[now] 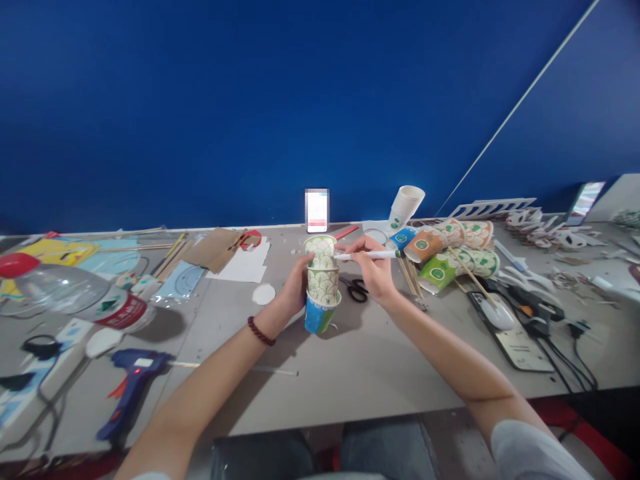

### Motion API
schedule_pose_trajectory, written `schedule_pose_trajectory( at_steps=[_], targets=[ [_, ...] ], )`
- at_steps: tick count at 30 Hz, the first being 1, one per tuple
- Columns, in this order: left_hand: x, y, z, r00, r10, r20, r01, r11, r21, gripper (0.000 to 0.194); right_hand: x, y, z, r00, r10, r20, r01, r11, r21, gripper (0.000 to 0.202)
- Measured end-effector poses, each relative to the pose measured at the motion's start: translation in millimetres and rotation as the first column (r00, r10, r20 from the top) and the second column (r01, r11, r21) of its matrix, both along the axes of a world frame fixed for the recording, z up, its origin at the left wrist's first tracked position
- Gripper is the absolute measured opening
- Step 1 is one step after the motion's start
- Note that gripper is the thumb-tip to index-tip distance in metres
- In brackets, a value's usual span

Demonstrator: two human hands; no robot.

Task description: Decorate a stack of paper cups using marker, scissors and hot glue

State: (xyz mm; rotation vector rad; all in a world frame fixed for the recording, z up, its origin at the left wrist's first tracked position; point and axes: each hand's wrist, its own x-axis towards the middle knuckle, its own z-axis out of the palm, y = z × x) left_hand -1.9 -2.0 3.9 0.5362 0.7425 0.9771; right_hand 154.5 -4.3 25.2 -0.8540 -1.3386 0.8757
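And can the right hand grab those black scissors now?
Probably not yet: the right hand holds a white pen. The scissors lie close by with their handles showing, so once freed it likely could.

A lit phone (317, 211) stands upright against the blue wall (320, 100); at far left is a clear bottle (85, 293) with a red cap, near a white power strip (55, 367); a blue glue gun (136, 380) with an orange-red trigger lies beside them, its small red light on; beyond, brown paper (214, 250) overlaps a white sheet (239, 267); a round white disc (263, 294) sits nearer; black-handled scissors (356, 297) lie mid-table; dark cables (565, 360) trail at right.
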Motion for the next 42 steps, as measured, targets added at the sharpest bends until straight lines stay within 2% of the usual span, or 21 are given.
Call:
schedule_pose_trajectory(
  at_steps=[8, 19, 27, 33, 42],
  targets=[
    [0.0, -0.7, -0.6, 1.000, -0.008, 0.016, 0.008, 1.000, 0.014, 0.041, -2.5, 1.1, 0.2, 0.995, 0.006, -0.095, -0.007, 1.000, -0.010, 0.006],
    [0.0, -0.8, 0.3, 0.999, -0.021, 0.033, 0.020, 0.999, 0.028, 0.038, -2.2, 0.9, -1.6, 0.998, -0.007, -0.062, 0.009, 0.999, 0.039, 0.006],
    [-0.7, 1.2, -5.5, 0.999, -0.023, 0.033, 0.022, 0.999, 0.028, 0.041, 0.2, -1.3, -1.0, 1.000, -0.015, 0.016, 0.014, 0.999, 0.048, 0.009],
    [-0.8, 1.3, -6.0, 0.998, -0.031, 0.046, 0.030, 0.999, 0.035, 0.042, 0.4, -2.8, 1.6, 1.000, 0.010, 0.004, -0.010, 0.999, 0.032, 0.009],
    [-0.8, -0.9, -2.1, 0.998, -0.033, 0.052, 0.030, 0.999, 0.043, 0.043, -1.1, -0.5, 0.7, 0.998, -0.019, -0.064, 0.019, 1.000, -0.008, 0.008]
  ],
)
